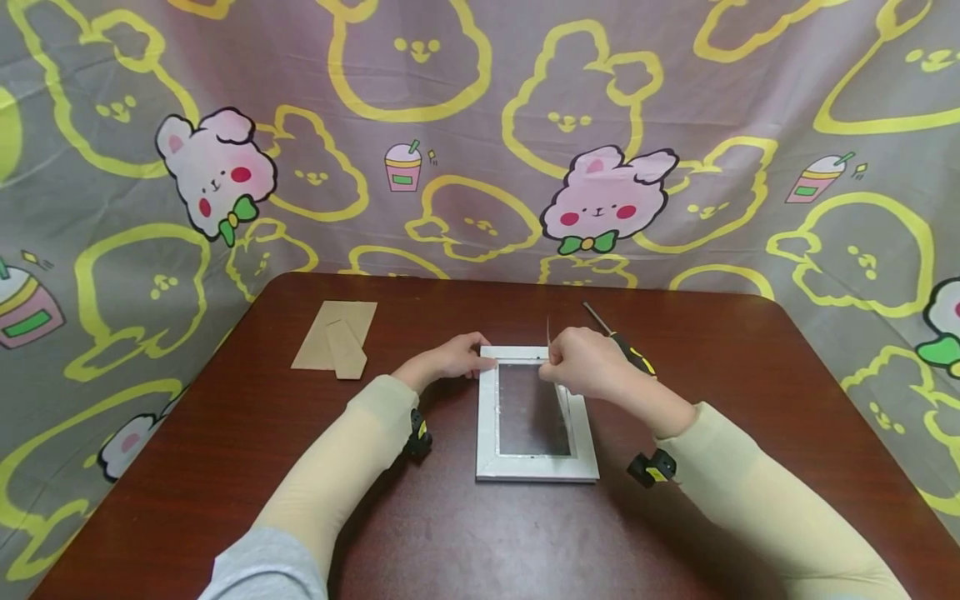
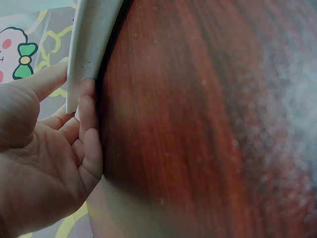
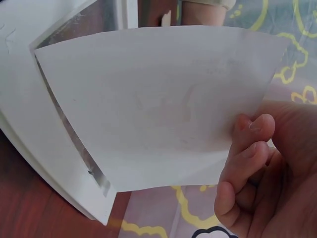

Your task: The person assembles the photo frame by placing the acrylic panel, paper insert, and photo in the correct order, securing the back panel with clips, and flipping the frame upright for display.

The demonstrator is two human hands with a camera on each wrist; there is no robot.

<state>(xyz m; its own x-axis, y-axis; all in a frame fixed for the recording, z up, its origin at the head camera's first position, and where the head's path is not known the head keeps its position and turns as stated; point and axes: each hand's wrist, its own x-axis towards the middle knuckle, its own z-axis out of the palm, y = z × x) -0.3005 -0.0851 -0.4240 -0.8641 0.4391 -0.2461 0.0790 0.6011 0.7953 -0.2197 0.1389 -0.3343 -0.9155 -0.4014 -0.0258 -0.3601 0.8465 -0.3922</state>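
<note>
A white picture frame (image 1: 487, 425) lies on the table, its dark opening covered by what looks like a clear pane (image 1: 528, 417). My left hand (image 1: 453, 358) holds the frame's far left corner. In the left wrist view its thumb lies on one face of the frame (image 2: 94, 44) and its fingers are bent against the side. Above the frame's far right part, my right hand (image 1: 588, 358) pinches a white sheet of paper (image 3: 148, 109) by one edge. The sheet bows upward, and its opposite edge meets the frame's inner recess. Part of the sheet's held edge is hidden behind the fingers.
A brown backing board (image 1: 311, 346) with a stand leg (image 1: 347, 354) lies at the left of the brown table (image 1: 420, 533). Beyond the right hand lies a screwdriver (image 1: 597, 317) with a black and yellow handle, partly hidden by the forearm. A patterned curtain (image 1: 480, 150) hangs behind.
</note>
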